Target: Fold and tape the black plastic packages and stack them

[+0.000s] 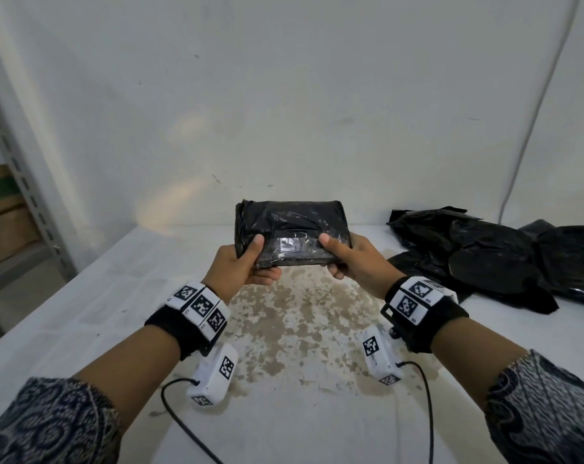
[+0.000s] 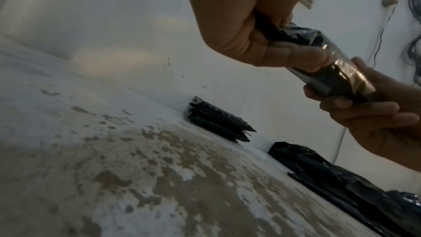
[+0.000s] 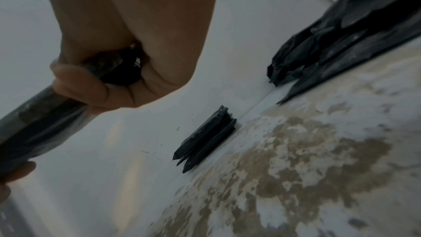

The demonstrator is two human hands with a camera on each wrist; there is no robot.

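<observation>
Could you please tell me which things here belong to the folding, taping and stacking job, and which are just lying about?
Belonging to the job:
- taped package, held by the left hand and right hand
- stack of finished packages against the wall
- heap of loose black plastic

Just lying about:
- metal shelf frame
- white cable
- stained table

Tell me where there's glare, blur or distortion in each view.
Head: sharp, edges bent by the wide lens, glare on the package's tape. Left wrist: soft, left hand close, tape shiny. Right wrist: dim, right hand blurred, stack sharper.
</observation>
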